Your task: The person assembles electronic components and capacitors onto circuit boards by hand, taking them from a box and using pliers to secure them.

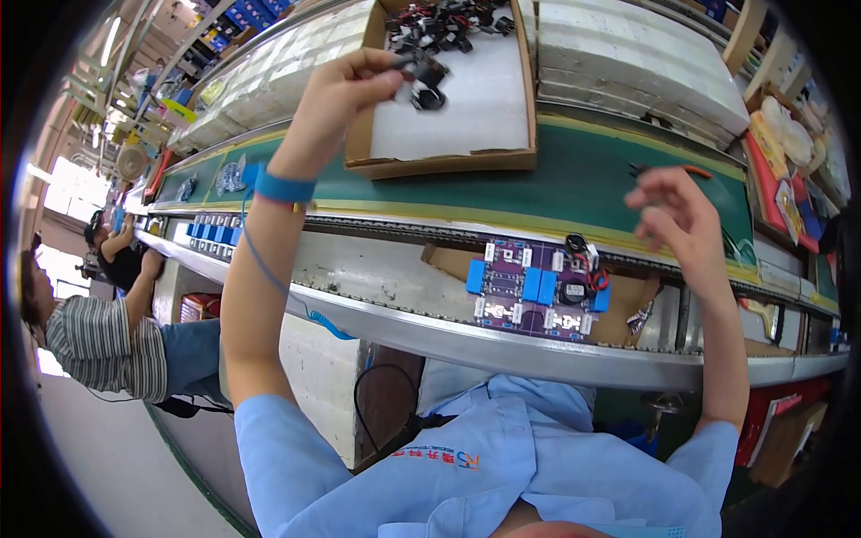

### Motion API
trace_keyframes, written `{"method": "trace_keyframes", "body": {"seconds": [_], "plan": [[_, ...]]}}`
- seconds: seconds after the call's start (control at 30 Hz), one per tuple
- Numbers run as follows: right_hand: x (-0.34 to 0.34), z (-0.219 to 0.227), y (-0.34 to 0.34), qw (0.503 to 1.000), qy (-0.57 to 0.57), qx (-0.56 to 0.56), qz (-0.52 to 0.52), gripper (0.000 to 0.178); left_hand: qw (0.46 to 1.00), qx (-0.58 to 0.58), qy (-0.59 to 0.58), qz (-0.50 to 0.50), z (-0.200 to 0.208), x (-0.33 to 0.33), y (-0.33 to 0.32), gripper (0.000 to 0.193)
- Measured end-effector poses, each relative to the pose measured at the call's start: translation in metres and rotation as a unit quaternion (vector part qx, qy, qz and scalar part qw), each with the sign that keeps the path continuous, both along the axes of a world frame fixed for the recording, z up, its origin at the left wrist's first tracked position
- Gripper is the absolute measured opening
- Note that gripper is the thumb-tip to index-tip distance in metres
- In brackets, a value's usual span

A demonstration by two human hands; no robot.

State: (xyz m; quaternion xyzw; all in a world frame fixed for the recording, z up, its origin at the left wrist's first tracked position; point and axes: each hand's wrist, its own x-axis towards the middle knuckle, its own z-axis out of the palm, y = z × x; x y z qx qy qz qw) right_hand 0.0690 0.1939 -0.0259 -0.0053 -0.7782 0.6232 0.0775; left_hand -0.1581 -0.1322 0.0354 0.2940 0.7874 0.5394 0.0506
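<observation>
My left hand [352, 90], with a blue wrist strap, is raised at the box's left side. Its fingers and thumb pinch a black wired part [429, 90], blurred by motion. A cardboard box [439, 165] beneath holds a pile of similar black wired parts [448, 27] at its far end. To the right, my right hand [677, 220] hovers above the line's near rail, fingers loosely curled and apart, with nothing seen between them. Nearer to me, a purple circuit board [531, 289] with blue blocks rests across the rails. A round black part with red and black wires [574, 289] sits on its right half.
A tool with an orange handle [695, 171] lies on the green belt [592, 166] behind my right hand. White foam blocks [637, 67] flank the box. More boards with blue blocks [213, 235] stand leftward on the line. Two people sit at the far left.
</observation>
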Motion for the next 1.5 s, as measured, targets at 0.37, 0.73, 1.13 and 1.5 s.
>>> {"method": "trace_keyframes", "body": {"seconds": [0.37,0.73,1.13,1.5], "plan": [[-0.005,0.028,-0.082,0.991,0.018,-0.076,0.111,0.031,0.994,0.02,-0.009,-0.108,-0.016,0.16,0.04,0.024],[0.016,0.027,-0.1,0.883,0.217,0.409,0.079,0.036,0.96,-0.238,0.105,-0.106,-0.026,0.16,0.039,0.023],[0.017,0.029,-0.072,0.993,0.073,0.063,0.072,0.034,0.964,0.04,-0.109,-0.24,-0.011,0.157,0.029,0.02],[-0.005,0.021,-0.08,0.974,0.118,-0.191,-0.004,0.039,0.946,0.171,0.27,-0.061,-0.041,0.149,0.084,0.038]]}}
